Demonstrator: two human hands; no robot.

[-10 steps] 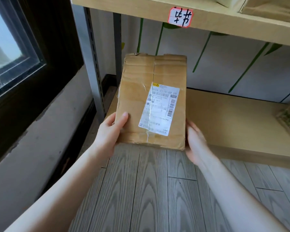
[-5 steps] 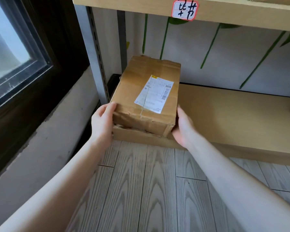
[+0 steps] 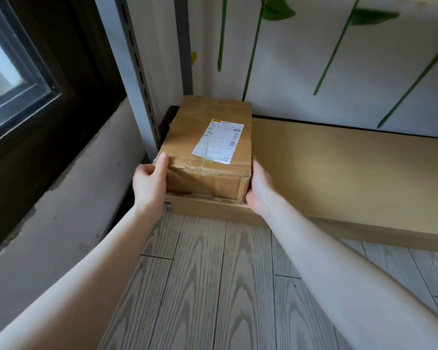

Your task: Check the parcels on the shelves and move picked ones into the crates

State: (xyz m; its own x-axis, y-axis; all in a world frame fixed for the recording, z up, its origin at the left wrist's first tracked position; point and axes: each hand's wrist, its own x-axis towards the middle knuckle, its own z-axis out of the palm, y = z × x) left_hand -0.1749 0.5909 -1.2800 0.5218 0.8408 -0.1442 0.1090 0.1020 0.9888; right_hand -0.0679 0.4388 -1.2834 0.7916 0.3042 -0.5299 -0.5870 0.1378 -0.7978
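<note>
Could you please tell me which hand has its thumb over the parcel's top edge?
The left hand, at the parcel's near-left corner; the right hand lies against its right side.

Parcel (image 3: 208, 147) on the bottom shelf (image 3: 339, 173), at its left end and close to the front edge, label (image 3: 218, 141) on the top face. Left hand (image 3: 149, 185) at the parcel's near left corner, thumb on top; right hand (image 3: 259, 190) against the near right side. Upright post (image 3: 137, 72) just left of the parcel, window (image 3: 10, 72) further left. Wall (image 3: 314, 72) behind the shelf. Floor (image 3: 213, 286) in front of the shelf, both forearms reaching over it.
</note>
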